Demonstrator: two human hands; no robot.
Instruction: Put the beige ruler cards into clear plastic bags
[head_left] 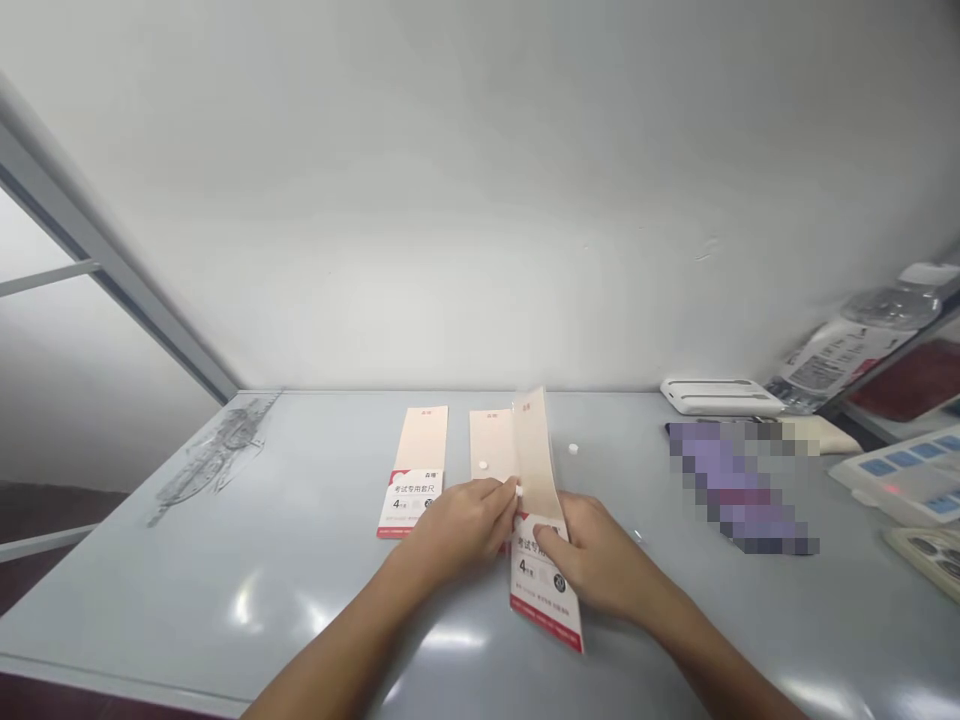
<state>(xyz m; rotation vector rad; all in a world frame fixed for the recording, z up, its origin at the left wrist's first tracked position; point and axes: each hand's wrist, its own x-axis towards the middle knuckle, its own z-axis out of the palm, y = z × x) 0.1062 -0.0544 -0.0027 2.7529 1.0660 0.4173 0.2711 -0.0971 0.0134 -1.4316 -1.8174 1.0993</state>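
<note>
My right hand (592, 550) grips a flat ruler-set packet (546, 600) by its right side, thumb across the front. The packet is tilted, with a beige upper part and a white and red printed lower part. At its left edge my left hand (480, 515) is closed, fingertips pinching a small white disc (518, 490) against the beige part. Behind that hand lies a second packet (491, 440), partly hidden, with another white disc (483, 465) on it. A third packet (421, 440) lies flat to the left. One more white disc (573, 449) rests on the table to the right.
On the right of the grey table (315, 480) are a white oblong device (709, 396), a blurred purple item (735, 490), a plastic bottle (862, 330) lying tilted and a white case with blue labels (907, 470). A wall (450, 250) rises behind the table.
</note>
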